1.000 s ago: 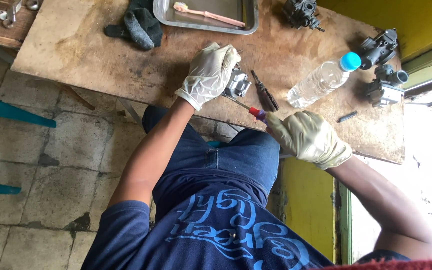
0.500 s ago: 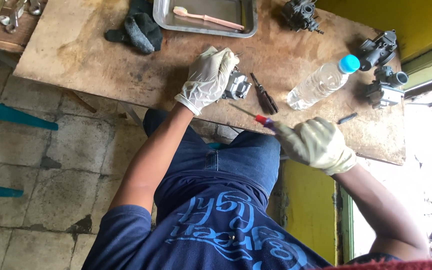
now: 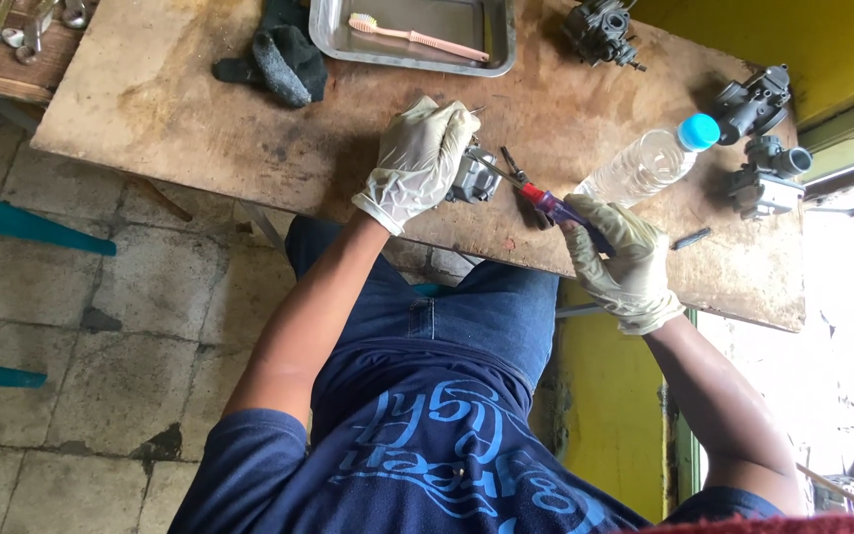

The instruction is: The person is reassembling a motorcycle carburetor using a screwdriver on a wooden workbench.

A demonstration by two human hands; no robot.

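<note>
My left hand (image 3: 417,163), in a pale glove, presses down on a small grey metal carburetor part (image 3: 471,180) near the front edge of the wooden table (image 3: 170,109). My right hand (image 3: 623,265), also gloved, grips a screwdriver (image 3: 544,203) with a red and blue handle. Its thin shaft slants up to the left and its tip meets the metal part right beside my left fingers.
A metal tray (image 3: 333,38) holding a toothbrush (image 3: 417,38) sits at the back, with a dark cloth (image 3: 284,61) to its left. A clear bottle with a blue cap (image 3: 649,158) lies right of my hands. Dark carburetor bodies (image 3: 758,148) stand far right, wrenches (image 3: 12,25) far left.
My right hand has swung the screwdriver up and to the left, so its tip now reaches the metal part. My left hand stays on the part.
</note>
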